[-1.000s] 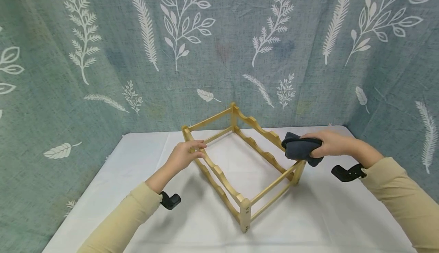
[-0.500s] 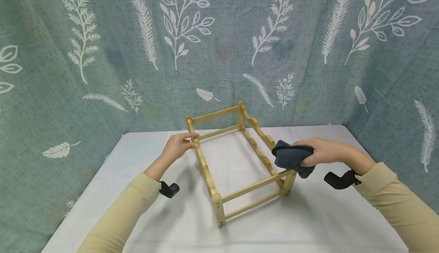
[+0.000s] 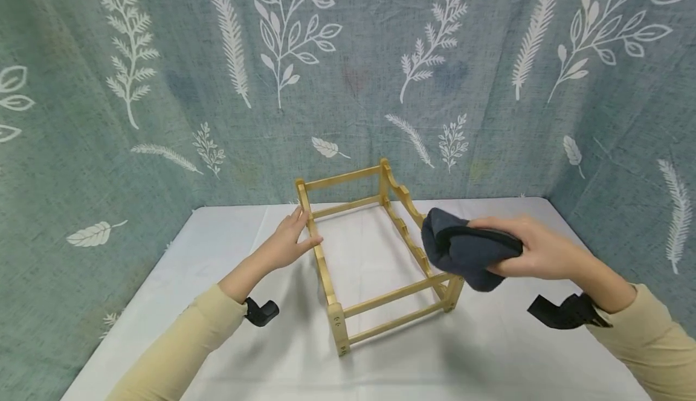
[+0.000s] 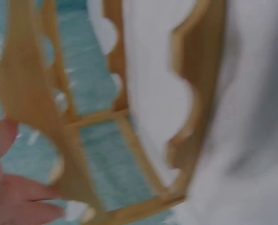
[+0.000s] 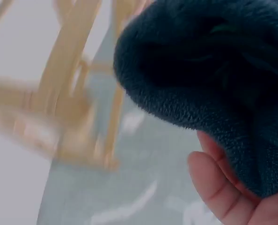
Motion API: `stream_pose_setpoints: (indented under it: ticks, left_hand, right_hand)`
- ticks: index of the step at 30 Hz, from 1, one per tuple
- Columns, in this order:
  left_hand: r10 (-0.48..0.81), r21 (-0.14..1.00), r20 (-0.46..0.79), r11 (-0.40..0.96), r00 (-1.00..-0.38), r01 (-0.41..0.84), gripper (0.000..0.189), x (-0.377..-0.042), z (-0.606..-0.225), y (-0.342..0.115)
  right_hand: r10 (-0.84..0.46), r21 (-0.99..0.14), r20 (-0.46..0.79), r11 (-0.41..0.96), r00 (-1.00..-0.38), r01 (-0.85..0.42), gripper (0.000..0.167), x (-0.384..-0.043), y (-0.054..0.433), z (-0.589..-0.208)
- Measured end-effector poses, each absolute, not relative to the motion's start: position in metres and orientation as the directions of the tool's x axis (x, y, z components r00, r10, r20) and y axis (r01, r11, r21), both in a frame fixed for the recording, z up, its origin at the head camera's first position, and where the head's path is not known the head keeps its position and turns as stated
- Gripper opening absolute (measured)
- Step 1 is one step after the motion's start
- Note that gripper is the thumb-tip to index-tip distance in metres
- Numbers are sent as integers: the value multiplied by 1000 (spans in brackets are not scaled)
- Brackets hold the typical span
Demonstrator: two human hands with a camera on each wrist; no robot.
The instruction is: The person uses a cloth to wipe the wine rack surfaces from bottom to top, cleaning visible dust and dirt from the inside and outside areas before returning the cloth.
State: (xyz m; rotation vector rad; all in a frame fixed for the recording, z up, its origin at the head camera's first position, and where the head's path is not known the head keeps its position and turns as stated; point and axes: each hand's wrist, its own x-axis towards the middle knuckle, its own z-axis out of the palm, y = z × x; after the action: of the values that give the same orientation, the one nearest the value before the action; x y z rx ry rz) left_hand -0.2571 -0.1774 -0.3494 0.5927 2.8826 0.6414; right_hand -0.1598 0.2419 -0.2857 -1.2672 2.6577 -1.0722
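Observation:
A wooden rack [image 3: 393, 298] with scalloped side rails stands on the white table at a slant. My left hand [image 3: 283, 245] is at its left upper rail, thumb spread from the fingers, fingertips at the wood. In the left wrist view the fingers [image 4: 24, 199] lie along the scalloped rail [image 4: 33, 89]. My right hand [image 3: 535, 249] grips a folded dark navy cloth [image 3: 462, 253] by its right end, above the rack's right front corner. Close up in the right wrist view, the cloth [image 5: 200, 105] looks fluffy, its fold gaping; part of that hand is hidden behind it.
A white cloth-covered table [image 3: 261, 365] lies under the rack. Behind and at both sides hangs a grey-green curtain [image 3: 359, 117] with white leaf prints. Black wrist mounts [image 3: 262, 312] sit at both sleeves.
The rack has turned, its front corner swinging left. My left hand shifted slightly left, then spread its fingers. The navy cloth moved left with the rack, then lifted toward the camera in my right hand.

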Motion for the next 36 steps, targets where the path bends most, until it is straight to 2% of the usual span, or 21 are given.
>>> stream_pose_setpoints:
  ticks: [2, 5, 7, 9, 14, 18, 20, 23, 26, 30, 33, 36]
  left_hand:
    - [401, 421, -115, 848, -909, 321, 90, -251, -342, -177]
    - [430, 377, -186, 862, -883, 340, 101, -238, -330, -171]
    - [470, 336, -213, 858, -856, 387, 107, -226, -323, -164]
    - [513, 302, -248, 847, -822, 437, 110, -213, -317, -155]
    - [549, 268, -340, 835, -764, 480, 113, -191, -308, -144]
    - [545, 249, -366, 838, -754, 485, 113, -188, -304, -142]
    - [545, 237, -375, 839, -750, 490, 112, -189, -302, -141]
    - [538, 214, -392, 842, -746, 495, 111, -191, -300, -139]
    - [534, 202, -401, 844, -745, 496, 111, -191, -298, -138]
    - [523, 197, -412, 850, -746, 488, 111, -192, -298, -137]
    - [519, 198, -416, 853, -747, 483, 111, -192, -299, -137]
    - [523, 196, -409, 850, -747, 488, 111, -193, -299, -137]
  right_hand:
    - [-767, -550, 298, 349, -569, -759, 54, -151, 228, -291]
    - [-862, -508, 207, 309, -462, -804, 58, -143, 201, -314]
    - [-891, -435, 135, 340, -434, -834, 58, -139, 181, -336]
    - [-903, -326, 115, 359, -414, -875, 57, -136, 162, -358]
    - [-872, -105, 110, 467, -477, -878, 57, -134, 120, -397]
    - [-848, -93, 48, 522, -528, -848, 63, -135, 104, -407]
    - [-851, -74, 28, 522, -525, -850, 64, -136, 102, -408]
    - [-874, -42, 10, 485, -486, -873, 63, -136, 103, -411]
    - [-902, -74, 5, 430, -431, -900, 62, -137, 106, -414]
    - [-919, -265, 4, 380, -395, -886, 62, -139, 110, -417]
    - [-911, -364, -13, 389, -413, -846, 62, -140, 107, -419]
    - [-883, -368, -55, 452, -466, -813, 62, -139, 103, -417]
